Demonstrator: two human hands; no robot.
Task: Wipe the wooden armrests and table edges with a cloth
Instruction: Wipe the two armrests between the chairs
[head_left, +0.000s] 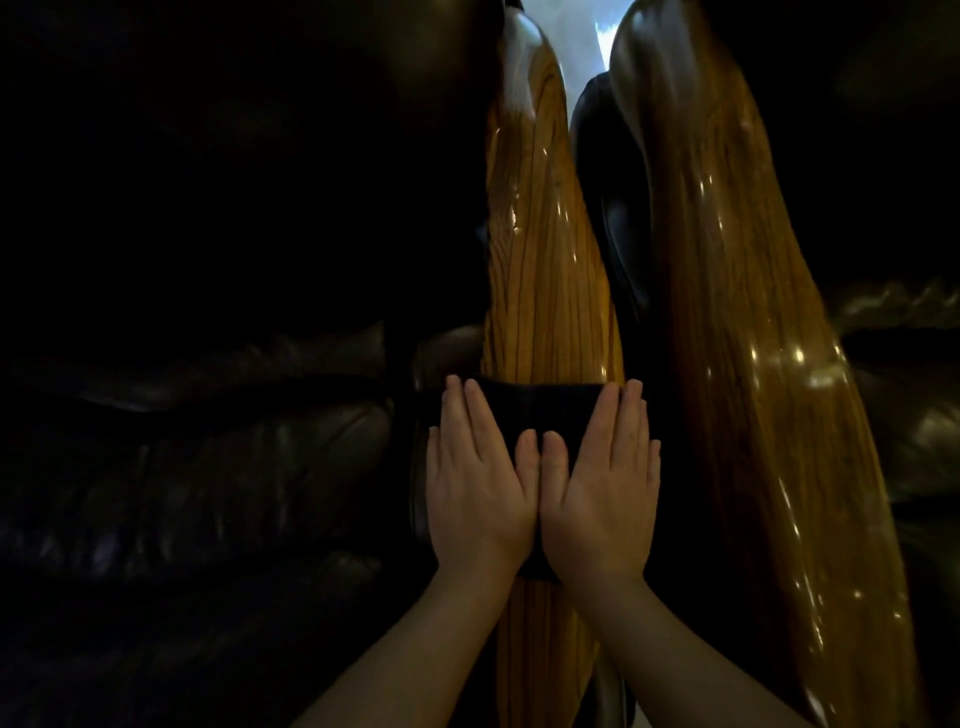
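Operator: Hands first. State?

Technician: Left hand (480, 493) and right hand (597, 493) both lie flat, fingers straight, thumbs touching, pressing a dark cloth (540, 410) onto the nearer wooden armrest (545, 249). Neither hand grasps anything.

Operator: Step in hand?

Technician: By my reading, wiping this armrest's top, cloth draped across its width near the front end. Most of the length lies ahead of the cloth.

Operator: Next move?

Technician: Likely a push away along the grain, pressure even, cloth kept square over both edges.

Operator: Surface?

Technician: Glossy, varnished, prominent grain; expect low friction.

Operator: Surroundings?

Technician: Dark leather cushion (234, 467) left; second armrest (753, 312) just beside, right. Room dim; bright gap (561, 21) beyond.
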